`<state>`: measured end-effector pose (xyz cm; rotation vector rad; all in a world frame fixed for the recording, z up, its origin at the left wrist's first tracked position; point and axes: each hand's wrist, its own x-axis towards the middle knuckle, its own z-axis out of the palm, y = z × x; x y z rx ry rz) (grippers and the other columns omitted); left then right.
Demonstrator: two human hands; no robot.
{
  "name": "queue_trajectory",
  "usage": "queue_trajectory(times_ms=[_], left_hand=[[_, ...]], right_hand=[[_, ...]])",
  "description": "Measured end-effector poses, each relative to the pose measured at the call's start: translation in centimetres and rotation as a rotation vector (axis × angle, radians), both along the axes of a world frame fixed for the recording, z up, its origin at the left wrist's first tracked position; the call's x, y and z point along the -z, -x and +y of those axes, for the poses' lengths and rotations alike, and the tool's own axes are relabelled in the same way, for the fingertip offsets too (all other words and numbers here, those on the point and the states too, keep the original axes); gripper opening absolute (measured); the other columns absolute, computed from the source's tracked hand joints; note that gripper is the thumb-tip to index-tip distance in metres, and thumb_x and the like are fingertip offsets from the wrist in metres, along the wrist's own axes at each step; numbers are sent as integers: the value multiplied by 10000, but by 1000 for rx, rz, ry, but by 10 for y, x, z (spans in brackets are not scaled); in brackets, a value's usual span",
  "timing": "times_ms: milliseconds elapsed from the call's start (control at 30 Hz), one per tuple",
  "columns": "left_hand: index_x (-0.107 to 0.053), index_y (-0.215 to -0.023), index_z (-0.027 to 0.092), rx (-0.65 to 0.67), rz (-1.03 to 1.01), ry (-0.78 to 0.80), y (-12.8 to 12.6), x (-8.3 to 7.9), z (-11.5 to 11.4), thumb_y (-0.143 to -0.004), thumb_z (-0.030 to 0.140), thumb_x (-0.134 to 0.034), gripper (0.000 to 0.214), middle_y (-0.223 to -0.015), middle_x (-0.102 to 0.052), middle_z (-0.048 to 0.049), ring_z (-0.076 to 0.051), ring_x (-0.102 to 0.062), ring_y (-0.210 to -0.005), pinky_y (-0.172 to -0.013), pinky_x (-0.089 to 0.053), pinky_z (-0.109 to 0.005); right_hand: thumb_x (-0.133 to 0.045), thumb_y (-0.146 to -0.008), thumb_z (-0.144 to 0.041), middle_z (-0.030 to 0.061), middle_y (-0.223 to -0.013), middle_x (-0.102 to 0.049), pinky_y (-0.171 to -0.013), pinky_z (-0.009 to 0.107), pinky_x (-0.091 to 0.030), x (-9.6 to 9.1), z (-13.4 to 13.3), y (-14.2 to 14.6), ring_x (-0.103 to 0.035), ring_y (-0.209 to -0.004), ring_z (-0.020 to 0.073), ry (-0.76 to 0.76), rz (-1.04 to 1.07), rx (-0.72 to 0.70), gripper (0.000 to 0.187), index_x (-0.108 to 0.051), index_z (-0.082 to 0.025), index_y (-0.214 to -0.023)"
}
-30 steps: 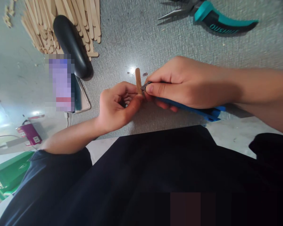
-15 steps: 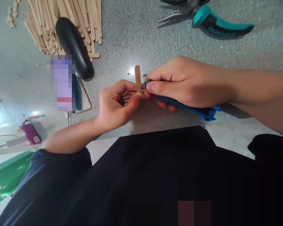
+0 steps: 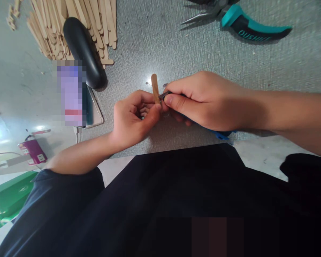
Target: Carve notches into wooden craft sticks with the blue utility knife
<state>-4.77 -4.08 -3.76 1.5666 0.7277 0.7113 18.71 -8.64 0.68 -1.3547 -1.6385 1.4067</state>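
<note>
Between the thumb and fingers of my left hand (image 3: pixel 135 119) a short piece of wooden craft stick (image 3: pixel 155 85) is pinched, its rounded end pointing up and away from me. My right hand (image 3: pixel 203 101) is wrapped round a blue utility knife (image 3: pixel 220 135), with the thumb near the blade. The knife's short dark blade (image 3: pixel 163 95) touches the right edge of the stick just above my left thumb. Most of the knife's handle is hidden beneath my right hand. Both hands are close together over the grey table (image 3: pixel 139 46).
Many craft sticks (image 3: pixel 107 25) lie in a pile at the back left, beside a black oblong case (image 3: pixel 82 53). A phone (image 3: pixel 95 110) with a cable is left of my hands. Long-nose pliers (image 3: pixel 256 26) with teal handles lie at the back right. A purple box (image 3: pixel 33 151) sits far left.
My right hand has turned slightly, so less of the knife's blue handle shows below it. The stick leans a little more to the left, still pinched in my left hand.
</note>
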Motion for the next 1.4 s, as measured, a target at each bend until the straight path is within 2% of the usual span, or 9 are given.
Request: queue_trajectory(times_ms=[200, 333, 500, 633, 767, 933, 1100, 1233, 1400], left_hand=[[-839, -1060, 261, 0, 10, 11, 0, 1, 0, -1156, 640, -852, 391, -866, -847, -13, -97, -698, -641, -534, -520, -266], [-842, -1082, 251, -9, 24, -19, 1, 2, -1, -1175, 603, -837, 364, -851, -829, -16, -92, -678, -638, -540, -501, -252], [-777, -1041, 250, 23, 92, -139, 2, -6, -1, -1214, 560, -784, 355, -819, -781, 4, -92, -656, -637, -535, -488, -249], [-700, -1003, 263, 32, 164, -207, 0, -11, 1, -1215, 457, -784, 299, -793, -758, 23, -96, -649, -622, -548, -504, -273], [-662, -979, 257, 37, 175, -287, -2, -8, 2, -1162, 279, -765, 211, -770, -740, 31, -94, -633, -611, -529, -455, -269], [-665, -970, 251, 44, 149, -258, -2, -2, 3, -1112, 188, -774, 190, -743, -719, 41, -78, -606, -585, -515, -420, -247], [-709, -1032, 252, 56, 102, -143, 1, 3, 4, -1196, 314, -763, 184, -789, -755, 15, -96, -666, -618, -519, -472, -244], [-744, -1063, 243, 99, 12, -63, 1, 0, 7, -1230, 437, -769, 258, -852, -804, -1, -89, -691, -626, -502, -501, -226], [-765, -1066, 234, 121, -49, -65, 3, -7, 8, -1229, 382, -782, 221, -873, -818, 0, -84, -720, -627, -504, -533, -213]], right_hand=[[-588, -1205, -139, -30, -636, -640, -668, 380, -385, 11, 6, -2, -564, -592, 167, 25, -3, -50, 454, -606, -256, -766], [-582, -1200, -129, -17, -666, -619, -695, 378, -353, 3, 5, 2, -532, -637, 162, 70, -61, -40, 455, -564, -243, -759], [-575, -1170, -137, 1, -704, -529, -735, 405, -303, -8, 0, 7, -455, -698, 184, 28, -187, 20, 469, -441, -265, -740], [-565, -1163, -146, 14, -739, -541, -733, 415, -306, -10, -3, 10, -452, -695, 191, 46, -268, 19, 461, -416, -277, -746], [-576, -1137, -103, 18, -734, -553, -734, 418, -321, -12, -1, 13, -470, -699, 198, 80, -313, -10, 463, -413, -278, -740], [-596, -1148, -71, 6, -670, -539, -702, 419, -323, -13, 8, 13, -467, -648, 183, 198, -336, -8, 507, -439, -269, -708], [-529, -1215, -96, -6, -593, -565, -614, 389, -349, -17, 11, 6, -521, -550, 145, 336, -96, -20, 527, -552, -240, -708], [-560, -1227, -104, -13, -649, -613, -610, 332, -380, -28, 6, 0, -552, -568, 108, 323, 64, 4, 488, -597, -220, -754], [-628, -1252, -203, -21, -682, -611, -606, 297, -384, -33, 2, -5, -535, -586, 90, 324, 155, -17, 468, -624, -209, -784]])
